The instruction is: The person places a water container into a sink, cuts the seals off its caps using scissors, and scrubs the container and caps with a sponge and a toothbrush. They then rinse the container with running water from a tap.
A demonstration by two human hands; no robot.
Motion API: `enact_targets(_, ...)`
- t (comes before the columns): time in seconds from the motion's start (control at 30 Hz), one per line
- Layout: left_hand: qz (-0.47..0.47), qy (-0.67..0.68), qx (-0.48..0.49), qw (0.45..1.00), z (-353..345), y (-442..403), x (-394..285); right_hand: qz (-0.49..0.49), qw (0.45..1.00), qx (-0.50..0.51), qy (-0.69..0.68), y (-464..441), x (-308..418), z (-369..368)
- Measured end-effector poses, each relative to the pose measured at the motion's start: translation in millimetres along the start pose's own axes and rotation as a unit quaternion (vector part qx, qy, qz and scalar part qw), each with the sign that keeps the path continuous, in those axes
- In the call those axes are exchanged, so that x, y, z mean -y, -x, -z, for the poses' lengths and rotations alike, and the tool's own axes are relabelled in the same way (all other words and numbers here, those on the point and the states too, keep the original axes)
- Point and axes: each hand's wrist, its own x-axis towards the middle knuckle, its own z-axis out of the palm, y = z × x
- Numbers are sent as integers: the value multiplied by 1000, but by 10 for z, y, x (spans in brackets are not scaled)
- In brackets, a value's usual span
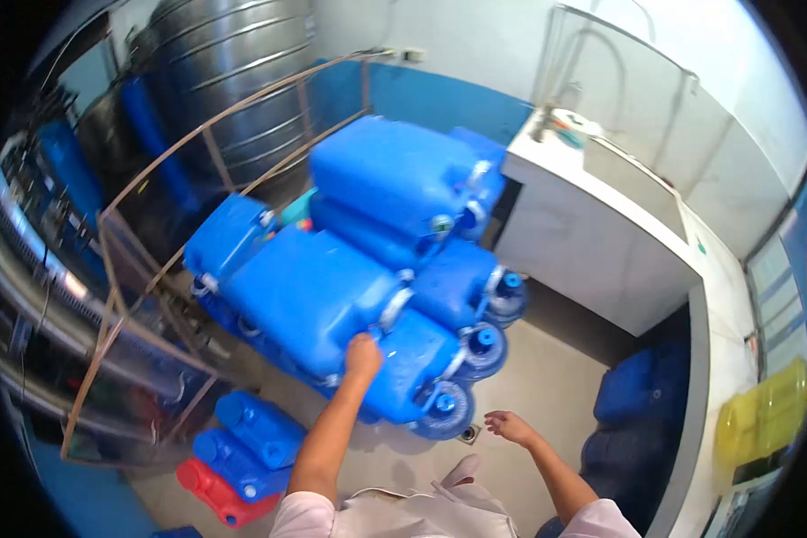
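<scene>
Left hand (363, 355) closed on the front edge of the big blue jug (305, 278), which lies on its side in the stack, partly over a smaller blue jug (411, 366). Right hand (511, 427) open, holding nothing, above the floor (556, 363), near a round bottle (443, 418). Red jug (213, 491) sits at floor level, left side.

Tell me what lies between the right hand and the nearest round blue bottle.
In the head view, pale floor shows between the right hand and that bottle, with what looks like a drain set in it.
</scene>
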Motion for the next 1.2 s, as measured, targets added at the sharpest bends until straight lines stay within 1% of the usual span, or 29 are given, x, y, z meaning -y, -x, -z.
enact_targets(0.07, 76, -1, -33, 997, -344, -121, -13, 2, 997, -54, -49, 283, -267, 714)
enact_targets(0.1, 112, -5, -25, 993, -324, -113, -1, -4, 993, -81, -83, 440, -401, 1062)
enact_targets(0.13, 138, -35, 42, 989, -174, -71, -67, -6, 992, -88, -90, 623, -510, 1388)
enact_targets(0.17, 176, -73, 116, 975, -133, -60, -88, -6, 987, -125, -100, 813, -553, 1704)
enact_targets(0.2, 168, -89, 130, 973, 32, 8, -270, -7, 981, -158, -109, 962, -623, 1956)
enact_targets(0.23, 160, -104, 140, 971, 336, 111, -529, -4, 981, -159, -113, 1064, -736, 2213)
enact_targets(0.3, 139, -99, 81, 982, 878, 177, -1012, -5, 959, -207, -194, 1248, -952, 2625)
enact_targets(0.37, 99, -89, -13, 991, 1573, 106, -1479, -7, 949, -221, -227, 1399, -1019, 2907)
enact_targets(0.4, 43, -103, -76, 991, 1887, 5, -1551, -4, 939, -238, -250, 1458, -1025, 3083)
enact_targets(0.43, 91, -103, -82, 987, 2417, -22, -2012, 3, 937, -243, -250, 1495, -1039, 3219)
enact_targets(0.47, 71, -165, -97, 979, 2754, -114, -2102, 9, 931, -258, -257, 1527, -1021, 3343)
enact_targets(0.5, 79, -200, -101, 971, 3119, -129, -2395, 13, 930, -261, -259, 1548, -987, 3466)
enact_targets(0.57, 13, -158, -113, 981, 3559, -132, -2842, 32, 928, -261, -264, 1567, -958, 3738)
enact_targets(0.6, 2, -150, -90, 985, 3665, -207, -2998, 32, 925, -272, -264, 1537, -924, 3889)
enact_targets(0.63, -28, -113, -70, 991, 3722, -277, -3204, 20, 928, -265, -261, 1484, -875, 4063)
enact_targets(0.67, -34, -109, -70, 991, 3726, -378, -3431, 8, 932, -255, -258, 1412, -873, 4240)
enact_targets(0.73, -120, -22, -70, 990, 3703, -638, -3914, 19, 925, -263, -273, 1211, -867, 4639)
enact_targets(0.77, -138, 29, -60, 988, 3686, -796, -4198, 39, 923, -269, -272, 1162, -667, 4870)
enact_targets(0.8, -148, 33, -61, 986, 3610, -987, -4392, 59, 920, -276, -272, 1102, -510, 5095)
enact_targets(0.87, -232, 116, -106, 960, 3525, -1472, -4805, 71, 909, -294, -288, 987, -288, 5519)
enact_targets(0.9, -280, 164, -110, 939, 3475, -1736, -5008, 74, 903, -299, -301, 968, -236, 5726)
enact_targets(0.93, -290, 166, -99, 937, 3440, -1983, -5241, 66, 897, -308, -310, 966, -235, 5880)
enact_targets(1.0, -372, 167, -143, 902, 3388, -2483, -5840, 107, 877, -357, -304, 973, -205, 6284)
enact_targets(1.03, -406, 174, -163, 882, 3316, -2685, -6160, 113, 860, -385, -315, 1018, -212, 6432)
enact_targets(1.07, -438, 180, -185, 861, 3222, -2871, -6497, 110, 854, -394, -320, 1033, -276, 6620)
enact_targets(1.13, -480, 191, -187, 836, 2954, -3222, -7111, 89, 832, -465, -291, 1051, -470, 6940)
enact_targets(1.17, -491, 170, -186, 834, 2762, -3419, -7407, 89, 810, -501, -291, 1085, -479, 7106)
enact_targets(1.2, -502, 148, -188, 831, 2547, -3605, -7705, 85, 805, -508, -294, 1093, -545, 7313)
